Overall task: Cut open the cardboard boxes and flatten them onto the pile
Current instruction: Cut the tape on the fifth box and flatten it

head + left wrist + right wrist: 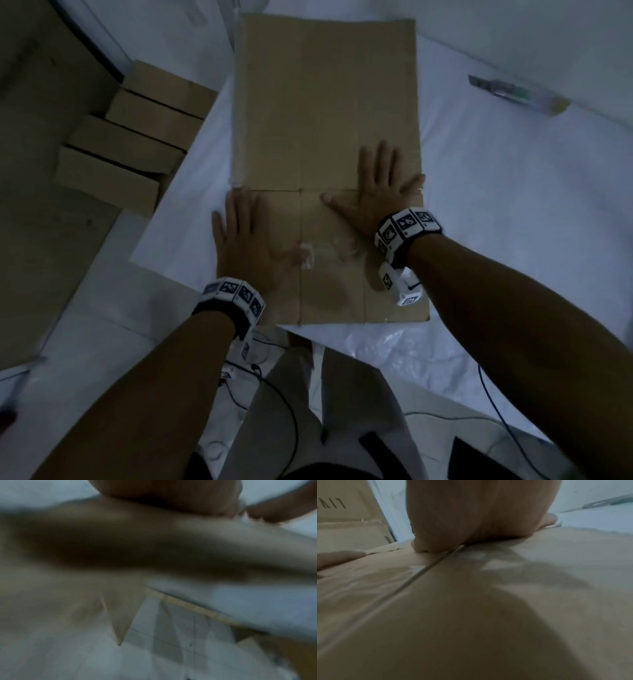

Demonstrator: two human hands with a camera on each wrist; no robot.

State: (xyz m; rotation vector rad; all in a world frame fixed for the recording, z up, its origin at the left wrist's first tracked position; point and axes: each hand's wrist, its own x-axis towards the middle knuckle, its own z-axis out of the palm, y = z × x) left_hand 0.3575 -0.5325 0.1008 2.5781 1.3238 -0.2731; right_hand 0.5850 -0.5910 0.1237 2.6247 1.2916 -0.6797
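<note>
We press 1 box (pixel 325 137) flat – both palms, left hand (pixel 248 236) and right hand (pixel 378 192), spread (gripping nothing) – 4 boxes (pixel 126 154) remain uncut.

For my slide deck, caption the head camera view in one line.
Left hand and right hand press a flattened cardboard box on a white table; the box cutter lies aside.

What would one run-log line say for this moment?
left hand: flat on flattened box | right hand: flat on it | cutter: on table, untouched | boxes: waiting left
</note>
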